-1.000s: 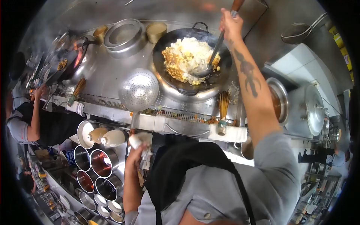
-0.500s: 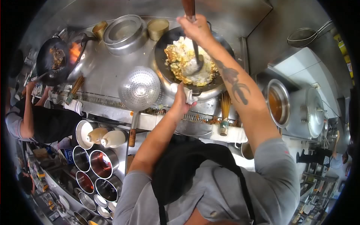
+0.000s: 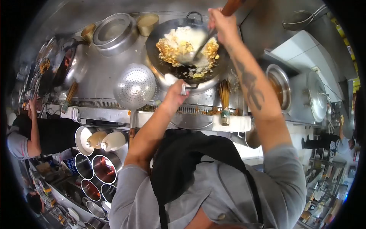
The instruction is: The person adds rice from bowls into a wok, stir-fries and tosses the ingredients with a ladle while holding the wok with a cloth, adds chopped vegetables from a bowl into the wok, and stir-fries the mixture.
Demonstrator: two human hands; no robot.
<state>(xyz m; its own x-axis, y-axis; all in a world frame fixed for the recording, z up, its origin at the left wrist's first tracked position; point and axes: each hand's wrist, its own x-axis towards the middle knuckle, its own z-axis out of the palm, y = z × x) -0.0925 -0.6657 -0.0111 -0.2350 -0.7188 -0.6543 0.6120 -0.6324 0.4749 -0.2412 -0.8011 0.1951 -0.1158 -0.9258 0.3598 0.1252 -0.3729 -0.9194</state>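
Observation:
My right hand (image 3: 223,24) is closed around the wooden handle of a wok ladle (image 3: 204,45). The ladle's blurred head is down in a heap of white rice and browned egg (image 3: 183,44). This food lies in a dark wok (image 3: 154,57) tilted up on the burner. At the wok's near side, my left hand (image 3: 176,95) grips the loop handle through a folded white cloth (image 3: 184,90). Left of that hand rests a perforated strainer (image 3: 134,86) with a long handle, its lower part hidden by my forearm.
A bamboo brush (image 3: 224,101) stands at the stove's front edge. Metal pots (image 3: 116,38) sit back left, and a large lidded pot (image 3: 310,93) is at right. Sauce containers (image 3: 103,168) and bottles (image 3: 114,140) are lower left. A co-worker (image 3: 45,133) stands farther left.
The wok has tipped and shifted up and left in view, and its food has spread. My right hand has moved right with the ladle. The co-worker's wok at left is raised and blurred.

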